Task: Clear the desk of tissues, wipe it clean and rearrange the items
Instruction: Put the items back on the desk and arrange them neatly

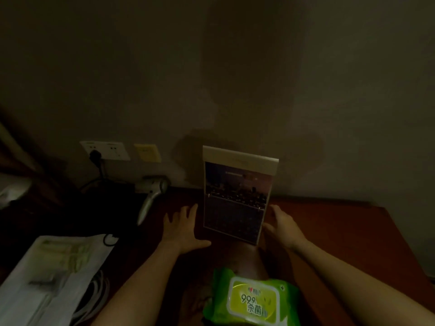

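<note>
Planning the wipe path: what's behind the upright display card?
Only the wall shows above and beside the display card. The desk strip directly behind it is covered by the card, so tissues there cannot be ruled out.

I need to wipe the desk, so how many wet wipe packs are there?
1. The green wet wipes pack lies at the near edge of the desk, in front of the sign stand. The dark left side could hide others.

The reddish-brown desk (pixel 341 231) is carrying a display card (pixel 235 198) standing upright at the far middle. A silver hair dryer (pixel 150 196) is lying far left, a green wipes pack (pixel 251 300) at the near edge, and a white printed bag (pixel 51 274) and white cable (pixel 98 292) near left.
</note>
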Demonstrator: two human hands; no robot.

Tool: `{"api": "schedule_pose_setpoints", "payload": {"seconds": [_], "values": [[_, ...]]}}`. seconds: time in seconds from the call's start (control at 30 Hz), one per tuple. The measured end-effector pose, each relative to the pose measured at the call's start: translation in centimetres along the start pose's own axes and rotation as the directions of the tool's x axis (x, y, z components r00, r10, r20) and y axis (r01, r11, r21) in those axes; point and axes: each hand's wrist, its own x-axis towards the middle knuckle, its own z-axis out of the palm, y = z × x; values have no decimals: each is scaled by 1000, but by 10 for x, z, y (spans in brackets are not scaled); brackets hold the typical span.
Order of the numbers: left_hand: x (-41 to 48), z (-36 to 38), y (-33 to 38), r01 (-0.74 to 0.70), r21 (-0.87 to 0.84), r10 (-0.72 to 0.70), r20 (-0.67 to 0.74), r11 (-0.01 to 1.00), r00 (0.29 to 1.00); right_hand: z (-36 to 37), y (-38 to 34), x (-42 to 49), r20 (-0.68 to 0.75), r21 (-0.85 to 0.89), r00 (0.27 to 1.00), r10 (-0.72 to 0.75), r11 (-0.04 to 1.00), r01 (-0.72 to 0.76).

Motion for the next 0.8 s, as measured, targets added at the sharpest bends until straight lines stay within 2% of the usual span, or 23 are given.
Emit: {"api": "schedule_pose_setpoints", "payload": {"seconds": [0.17, 0.4, 0.53, 0.8], "values": [[24, 9, -18, 19, 6, -19, 27, 1000, 999, 9, 0, 27, -67, 32, 997, -36, 999, 39], [49, 6, -29, 19, 3, -20, 8, 1000, 1000, 8, -9, 71, -43, 48, 998, -46, 998, 48], [56, 4, -39, 72, -14, -73, 0, 997, 997, 17, -19, 91, -12, 12, 997, -71, 997, 71], [40, 5, -59, 157, 17, -157, 61, 988, 986, 21, -21, 78, -1, -37, 997, -75, 997, 75]]}}
